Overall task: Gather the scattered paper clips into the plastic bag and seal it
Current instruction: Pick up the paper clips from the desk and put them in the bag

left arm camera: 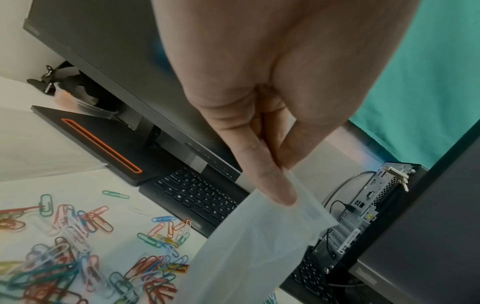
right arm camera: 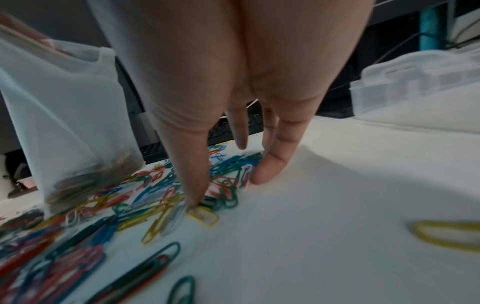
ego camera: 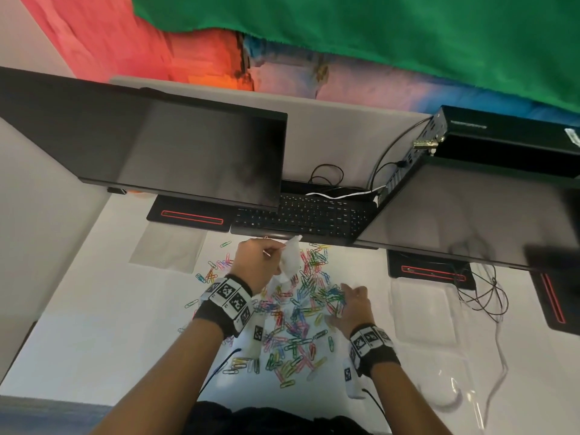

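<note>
From the head camera, both forearms reach forward over the white surface [ego camera: 94, 340], each wrist wrapped in a black band with printed markers. The left hand [ego camera: 255, 265] is raised at about 11 o'clock of the paper clips [ego camera: 298, 321], its fingers pinching the top of a translucent plastic bag [ego camera: 290, 259] that hangs down toward the pile. The right hand [ego camera: 353, 306] lies at 3 o'clock of the pile, palm down, fingers spread and pressing into the coloured clips. A black keyboard [ego camera: 314, 215] sits at 12 o'clock, between two dark monitors [ego camera: 157, 146]. In the left wrist view, the left hand's thumb and fingers [left arm camera: 270, 185] are closed on the bag's upper edge; the bag [left arm camera: 254, 246] drops away toward 6 o'clock, and clips [left arm camera: 64, 257] are scattered at 8 o'clock. In the right wrist view, the right hand [right arm camera: 228, 102] points down with fingers [right arm camera: 270, 170] extended and slightly apart, tips touching the surface and the clips [right arm camera: 155, 195] among them; none is clearly gripped. At 9 o'clock the bag [right arm camera: 64, 113] stands upright on the pile, with a small dark cluster of clips blurred at its bottom.
</note>
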